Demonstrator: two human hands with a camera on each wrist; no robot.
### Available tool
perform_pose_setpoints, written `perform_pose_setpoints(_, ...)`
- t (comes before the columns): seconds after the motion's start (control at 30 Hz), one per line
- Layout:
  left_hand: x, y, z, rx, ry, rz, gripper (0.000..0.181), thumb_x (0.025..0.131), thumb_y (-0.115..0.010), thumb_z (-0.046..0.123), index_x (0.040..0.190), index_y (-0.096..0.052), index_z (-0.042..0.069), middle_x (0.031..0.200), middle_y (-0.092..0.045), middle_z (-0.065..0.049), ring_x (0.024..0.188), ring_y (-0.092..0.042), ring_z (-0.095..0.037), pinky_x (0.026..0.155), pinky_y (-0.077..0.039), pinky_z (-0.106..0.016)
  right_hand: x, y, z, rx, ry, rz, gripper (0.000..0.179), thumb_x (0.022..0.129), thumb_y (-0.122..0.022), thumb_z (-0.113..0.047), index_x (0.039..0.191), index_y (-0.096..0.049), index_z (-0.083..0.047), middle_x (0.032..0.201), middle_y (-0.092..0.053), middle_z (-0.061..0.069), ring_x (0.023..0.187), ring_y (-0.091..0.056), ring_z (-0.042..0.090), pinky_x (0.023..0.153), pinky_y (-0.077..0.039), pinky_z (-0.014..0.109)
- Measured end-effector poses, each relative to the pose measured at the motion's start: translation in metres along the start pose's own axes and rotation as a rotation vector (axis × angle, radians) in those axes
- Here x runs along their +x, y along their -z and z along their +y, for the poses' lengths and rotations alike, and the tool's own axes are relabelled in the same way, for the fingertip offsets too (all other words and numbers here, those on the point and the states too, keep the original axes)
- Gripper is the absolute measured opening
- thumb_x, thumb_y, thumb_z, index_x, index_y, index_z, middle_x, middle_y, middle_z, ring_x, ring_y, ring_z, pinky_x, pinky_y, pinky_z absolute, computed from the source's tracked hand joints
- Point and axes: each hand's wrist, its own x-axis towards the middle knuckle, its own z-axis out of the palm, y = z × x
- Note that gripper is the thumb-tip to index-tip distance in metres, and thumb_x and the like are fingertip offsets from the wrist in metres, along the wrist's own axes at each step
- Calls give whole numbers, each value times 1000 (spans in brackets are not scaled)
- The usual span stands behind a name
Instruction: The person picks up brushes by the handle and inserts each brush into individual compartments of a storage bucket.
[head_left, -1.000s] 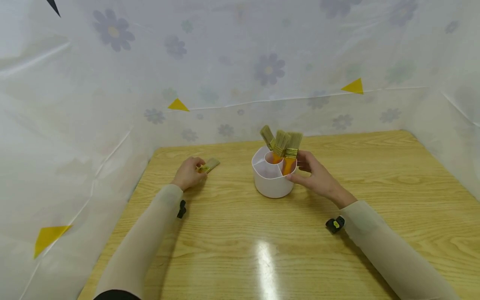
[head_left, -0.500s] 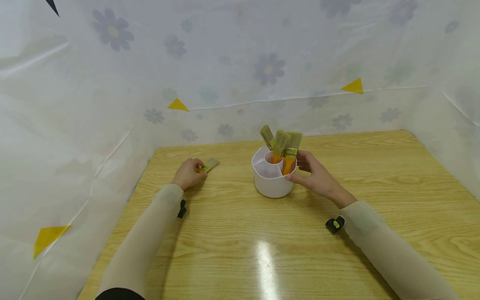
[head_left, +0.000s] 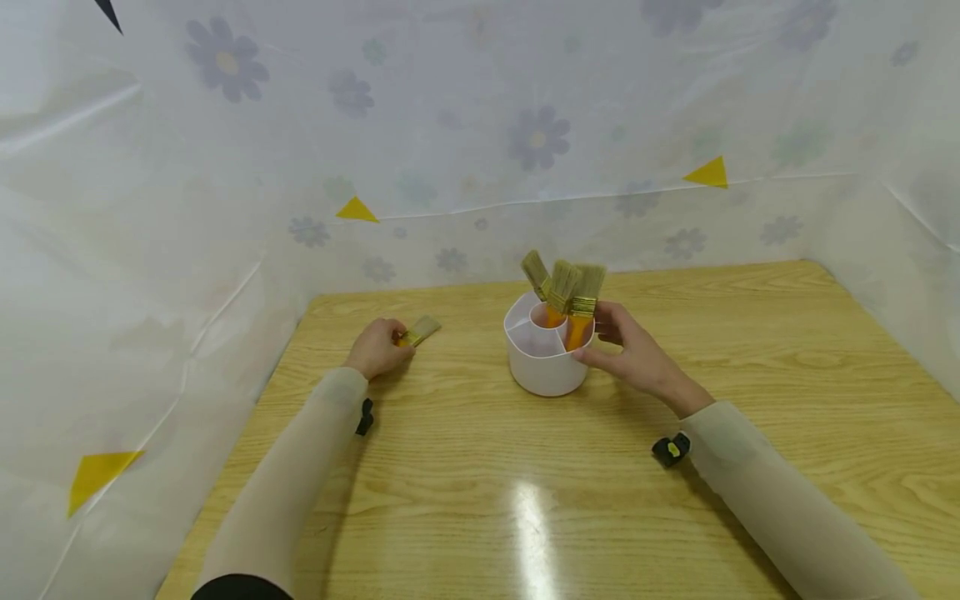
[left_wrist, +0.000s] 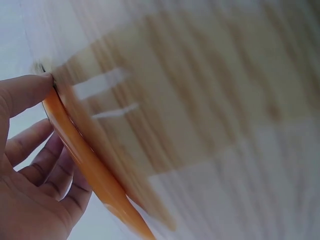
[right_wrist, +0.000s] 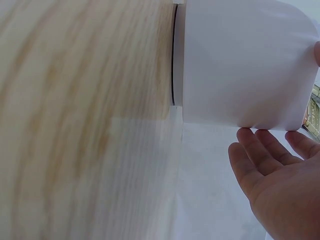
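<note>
My left hand pinches a paintbrush low over the left of the table, its bristles pointing away to the right. In the left wrist view, the thumb presses near the top of the orange handle and the fingers are behind it. My right hand holds the right side of a round white divided container, thumb in front and fingers on the far side. In the right wrist view, fingertips touch the container's white wall. Three paintbrushes stand in it, bristles up, one in the right compartment.
Both the container and the left paintbrush are on a wood-grain table. A white flowered sheet hangs behind and at the sides, with yellow triangles on it. The container's front-left compartment shows no brush.
Almost nothing has moved. The left hand and its paintbrush have shifted very slightly; the right hand and the container stay in place.
</note>
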Motion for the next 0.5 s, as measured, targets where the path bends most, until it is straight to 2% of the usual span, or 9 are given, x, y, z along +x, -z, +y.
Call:
perform_pose_setpoints(0.17, 1, 0, 0, -11, 2, -13, 44, 86, -70, 23, 123, -60, 0, 109, -60, -15, 95, -57, -28, 83, -47, -45, 0, 0, -3, -2, -9, 1, 74, 85, -74, -28, 144, -31, -14, 140, -41, 8, 126, -41, 25, 107, -30, 49)
perform_pose_setpoints(0.4, 0, 3, 2, -33, 11, -39, 43, 85, -69, 19, 122, -59, 1, 108, -62, -16, 95, -59, -29, 82, -49, -45, -6, 0, -27, -9, -24, -18, 75, 86, -72, -23, 145, -29, -4, 141, -39, 16, 127, -40, 32, 107, -29, 53)
perform_pose_setpoints(0.5, -1, 5, 2, -41, 12, -61, 46, 86, -68, 18, 127, -56, 1, 112, -61, -19, 98, -60, -31, 84, -49, -46, -6, 1, -28, -9, -26, -18, 76, 86, -72, -23, 145, -28, -4, 141, -39, 17, 127, -40, 32, 107, -29, 53)
